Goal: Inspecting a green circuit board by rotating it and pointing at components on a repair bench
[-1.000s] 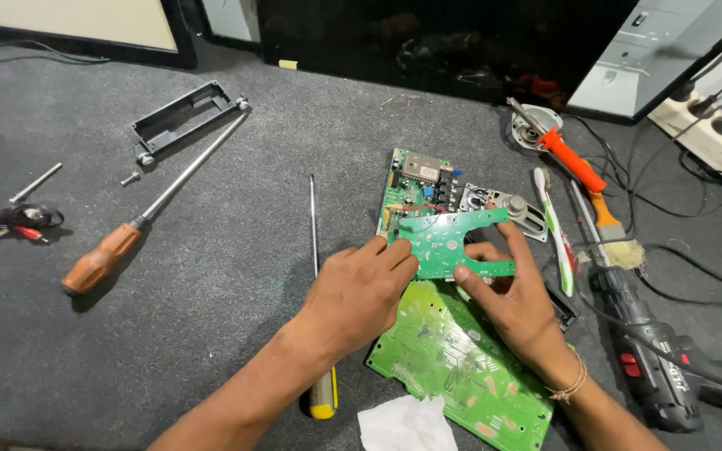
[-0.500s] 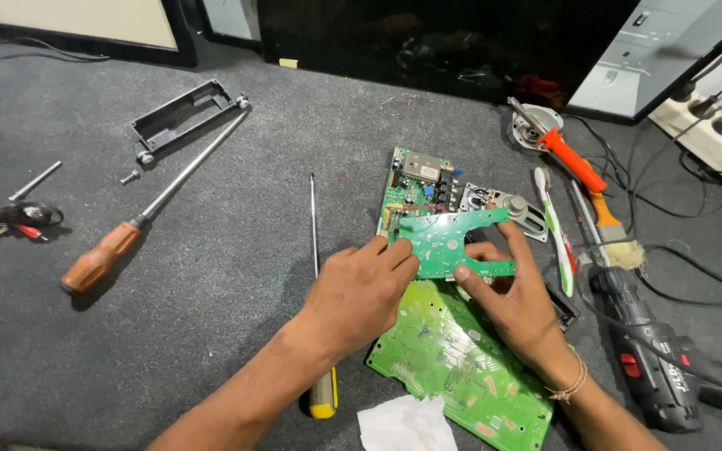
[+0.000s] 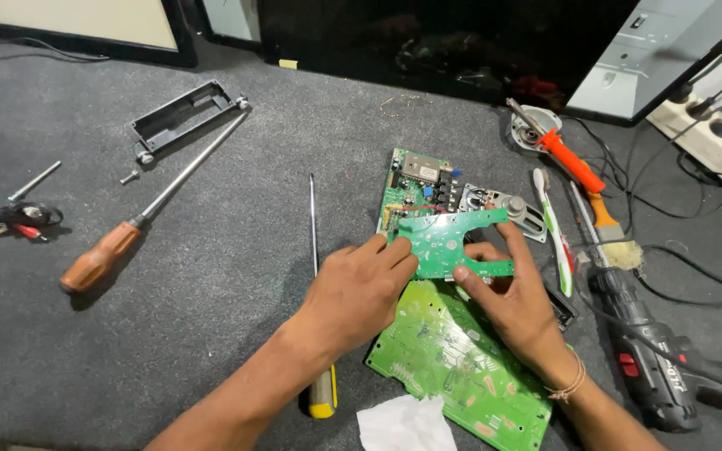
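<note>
Both hands pinch the small green circuit board point(image 3: 449, 242) mid-frame: left hand point(image 3: 353, 292) fingers grip its left edge, right hand point(image 3: 516, 301) its lower right. Risk: flexing could crack it, or it drops onto the large board point(image 3: 453, 367) below

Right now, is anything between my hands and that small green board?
Nothing visible. Both the left hand and right hand already grip the small green circuit board directly, held above the larger green board on the grey mat.
</note>
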